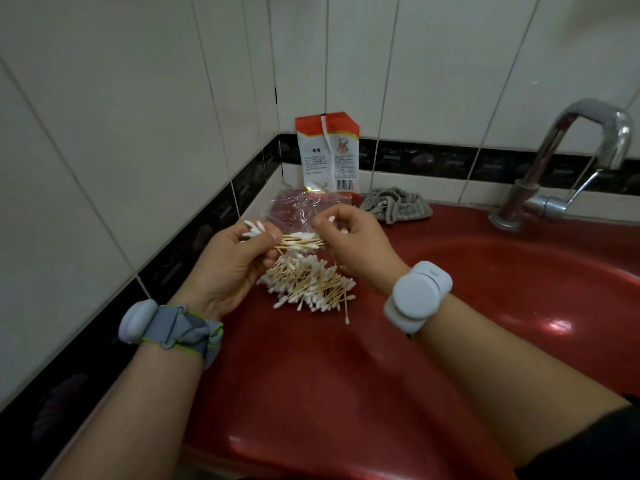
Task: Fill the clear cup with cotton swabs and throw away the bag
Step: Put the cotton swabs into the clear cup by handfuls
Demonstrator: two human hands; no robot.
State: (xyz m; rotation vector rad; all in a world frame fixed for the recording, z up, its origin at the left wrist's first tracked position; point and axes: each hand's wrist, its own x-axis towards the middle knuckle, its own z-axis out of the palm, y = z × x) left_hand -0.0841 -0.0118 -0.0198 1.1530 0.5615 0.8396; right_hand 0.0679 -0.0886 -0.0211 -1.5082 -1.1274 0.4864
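**Swab bundle held crosswise between both hands, no cup in view**

The red worktop (311, 375) runs along the tiled wall on the left and dips into the basin on the right, with the tap (568, 161) at its back right. Against the back wall near the back left corner leans a printed packet (327, 154), and a grey cloth (398, 204) lies just beside it on the back edge. In front of the packet the clear bag (294, 211) lies flat on the worktop, partly behind the hands.

Nearer the front, a loose pile of swabs (308, 284) lies on the worktop just below both hands, its sticks pointing many ways.

The left hand (228, 268) curls its fingers and thumb round one end of a small bundle (299, 240); white tips stick out past its thumb. The right hand (356, 240) pinches the other end. The bundle's long axis lies left to right, level, spanning the two grips above the pile.

The clear cup is not visible anywhere, so I cannot tell which hand is nearer it. To drop in, the bundle would likely need turning upright, and the left hand seems to hold it more fully.
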